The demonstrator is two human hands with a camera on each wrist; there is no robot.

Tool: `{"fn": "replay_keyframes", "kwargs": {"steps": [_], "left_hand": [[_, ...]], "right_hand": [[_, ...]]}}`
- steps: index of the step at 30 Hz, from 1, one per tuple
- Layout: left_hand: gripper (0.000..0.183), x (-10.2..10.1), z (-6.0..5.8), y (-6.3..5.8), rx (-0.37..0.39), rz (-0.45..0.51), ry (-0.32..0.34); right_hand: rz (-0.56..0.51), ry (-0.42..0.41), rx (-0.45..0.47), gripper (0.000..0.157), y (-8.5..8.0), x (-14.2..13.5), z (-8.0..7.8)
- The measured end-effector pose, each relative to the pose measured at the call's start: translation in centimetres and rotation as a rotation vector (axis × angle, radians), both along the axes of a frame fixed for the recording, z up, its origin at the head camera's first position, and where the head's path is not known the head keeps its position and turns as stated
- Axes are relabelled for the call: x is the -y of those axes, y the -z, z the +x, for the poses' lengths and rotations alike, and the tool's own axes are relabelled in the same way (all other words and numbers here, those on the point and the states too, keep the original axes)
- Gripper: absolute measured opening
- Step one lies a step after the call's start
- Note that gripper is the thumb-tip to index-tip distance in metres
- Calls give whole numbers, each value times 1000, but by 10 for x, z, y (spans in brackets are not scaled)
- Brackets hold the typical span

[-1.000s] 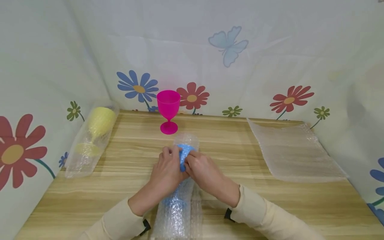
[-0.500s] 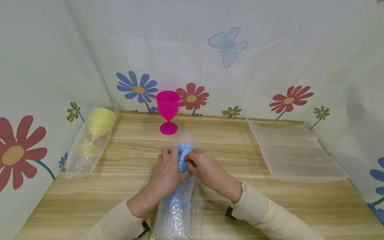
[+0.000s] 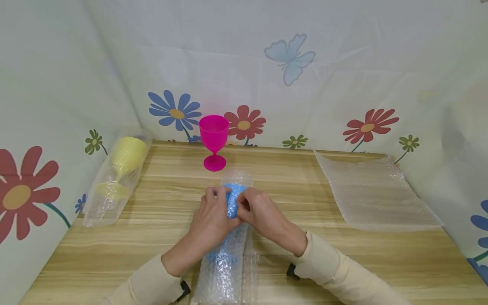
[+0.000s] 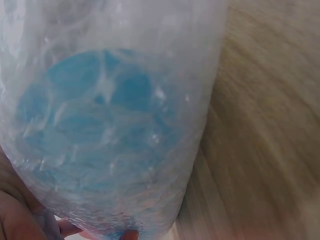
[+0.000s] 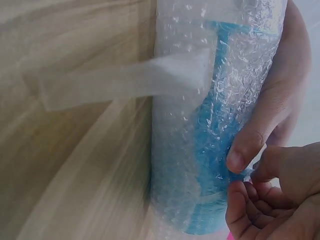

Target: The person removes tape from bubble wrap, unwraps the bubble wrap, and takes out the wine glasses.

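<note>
A blue goblet [image 3: 232,206] lies on its side inside bubble wrap [image 3: 224,284], its rim end away from me. My left hand [image 3: 210,215] grips the wrapped bowl from the left, thumb across the top. From the right, my right hand [image 3: 263,214] pinches a small clear piece at the wrap's surface, which looks like tape, close by the left thumb [image 5: 240,157]. Another loose clear strip [image 5: 125,82] stands out from the wrap in the right wrist view. Through the plastic, the goblet's round blue foot [image 4: 100,100] shows in the left wrist view.
A bright pink goblet [image 3: 214,135] stands upright just beyond the bundle. At the left edge lies a yellow goblet [image 3: 128,153] in bubble wrap. A flat bubble wrap sheet [image 3: 377,195] covers part of the wooden table's [image 3: 289,178] right side. Flower-printed cloth walls surround it.
My right fingers have worked along the wrap's surface and drawn slightly closer together in their pinch. The left hand and the bundle have stayed nearly still.
</note>
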State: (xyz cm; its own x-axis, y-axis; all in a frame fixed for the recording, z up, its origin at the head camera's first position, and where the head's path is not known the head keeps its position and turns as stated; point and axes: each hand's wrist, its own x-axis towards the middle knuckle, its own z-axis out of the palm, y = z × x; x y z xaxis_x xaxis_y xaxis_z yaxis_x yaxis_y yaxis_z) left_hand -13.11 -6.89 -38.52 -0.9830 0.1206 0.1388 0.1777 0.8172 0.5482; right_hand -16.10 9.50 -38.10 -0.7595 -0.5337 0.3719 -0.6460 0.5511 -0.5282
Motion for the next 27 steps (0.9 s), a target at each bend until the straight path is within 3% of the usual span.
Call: {"fn": "replay_keyframes", "kwargs": {"steps": [8,17,22,27], "left_hand": [[78,1,-1,0,7,17,-18],[80,7,-5,0,77,73,-38],[82,9,-7,0,83,78,-54],[82,10,-7,-1,101,87,-72]], "right_hand": [[-223,39,196,9,6,-6,2],[-412,100,482,13,7,-11,12],[-616,107,700,19,6,-10,10],[-757,96,825,19,5,-11,7]]}}
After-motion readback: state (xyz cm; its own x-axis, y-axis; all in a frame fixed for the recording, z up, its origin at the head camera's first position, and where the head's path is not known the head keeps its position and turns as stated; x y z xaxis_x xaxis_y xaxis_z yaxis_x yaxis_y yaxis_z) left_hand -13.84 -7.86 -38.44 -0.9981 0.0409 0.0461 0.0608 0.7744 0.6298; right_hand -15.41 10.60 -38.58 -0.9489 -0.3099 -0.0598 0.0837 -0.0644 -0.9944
